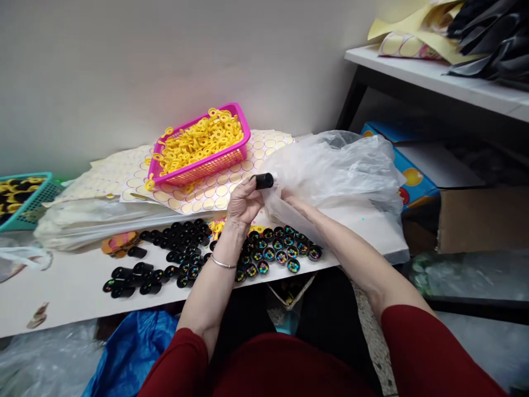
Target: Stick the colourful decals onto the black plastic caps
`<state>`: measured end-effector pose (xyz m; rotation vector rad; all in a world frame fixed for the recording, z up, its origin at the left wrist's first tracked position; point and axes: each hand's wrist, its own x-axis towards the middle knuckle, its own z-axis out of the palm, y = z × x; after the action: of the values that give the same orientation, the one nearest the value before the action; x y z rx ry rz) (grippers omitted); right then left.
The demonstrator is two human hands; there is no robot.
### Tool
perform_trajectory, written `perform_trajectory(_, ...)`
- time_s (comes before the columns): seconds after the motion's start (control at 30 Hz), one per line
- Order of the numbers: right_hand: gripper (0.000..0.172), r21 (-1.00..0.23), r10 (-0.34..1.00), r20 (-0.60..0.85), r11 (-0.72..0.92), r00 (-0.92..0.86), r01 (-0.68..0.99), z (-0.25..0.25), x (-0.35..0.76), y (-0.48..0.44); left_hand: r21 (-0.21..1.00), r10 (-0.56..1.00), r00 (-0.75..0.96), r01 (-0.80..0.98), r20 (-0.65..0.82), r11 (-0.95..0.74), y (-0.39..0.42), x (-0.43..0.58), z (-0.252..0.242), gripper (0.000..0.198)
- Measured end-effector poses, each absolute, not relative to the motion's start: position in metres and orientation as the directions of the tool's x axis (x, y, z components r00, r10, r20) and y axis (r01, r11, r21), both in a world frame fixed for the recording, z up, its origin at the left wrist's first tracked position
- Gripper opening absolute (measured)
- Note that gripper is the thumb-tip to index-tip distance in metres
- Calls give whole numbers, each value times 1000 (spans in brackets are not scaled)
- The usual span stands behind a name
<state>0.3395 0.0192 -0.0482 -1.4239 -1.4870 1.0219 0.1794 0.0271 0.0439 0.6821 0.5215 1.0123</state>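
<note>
Work at a table [78,300], with the pink basket [219,164] of yellow rings [202,140] as landmark for all positions. To the right of the basket's near corner, raised above the table: a black tube [264,181], pinched at one end between thumb and fingers of the left hand [243,203], dark far end toward a translucent plastic bag [343,165]. Farther right of the basket: the right hand [290,199], partly veiled by the bag; impossible to tell whether spread or pressed together. Beneath the basket: sheets of round stickers [264,144]. On the near side of the basket: black cylinders [136,252], many on their sides, loose yellow pieces [215,227], and, toward the right, upright black cups [293,266] with small coloured balls [281,257]. Chief hazard, as judged: toppling of the cups nearest the table edge, with spilling and rolling of the balls, from a low sweep of the left forearm [219,286] above them or a drag of the bag's drooping front beside them. Lesser hazard: slipping or tilting of the tube, owing to a hold at one end only, with a possible drop among the cups.
</note>
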Motion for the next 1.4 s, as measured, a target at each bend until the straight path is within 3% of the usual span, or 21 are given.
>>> perform_trajectory(0.2, 37, -973, 997, 67, 60, 25, 223, -53, 361, 5, 800, 934, 332, -520, -134, 300, 40, 134, 33, 19)
perform_trajectory(0.3, 34, -953, 998, 54, 44, 24, 299, -55, 363, 2, 795, 937, 309, -522, -161, 308, 36, 129, 26, 23)
perform_trajectory(0.53, 6, -814, 1000, 3, 17, -24, 580, -57, 343, 5, 820, 931, 330, -482, -157, 310, 26, 125, 19, 28)
perform_trajectory(0.7, 6, -765, 1000, -30, -25, 4, 643, -60, 342, 10, 849, 928, 342, -437, -147, 295, 24, 116, 20, 29)
perform_trajectory(0.9, 26, -839, 999, -42, -29, -11, 544, -60, 354, 6, 838, 920, 353, -440, -168, 322, 26, 111, 17, 32)
perform_trajectory(1.07, 40, -958, 998, 4, -12, 57, 287, -61, 356, -3, 822, 910, 371, -447, -188, 352, 27, 111, 13, 34)
perform_trajectory(1.23, 23, -760, 999, 1, -24, 38, 649, -60, 349, 6, 827, 913, 365, -446, -180, 342, 26, 109, 8, 30)
perform_trajectory(1.4, 12, -608, 999, -30, -2, -21, 794, -58, 338, 16, 828, 920, 357, -459, -162, 324, 26, 104, 13, 31)
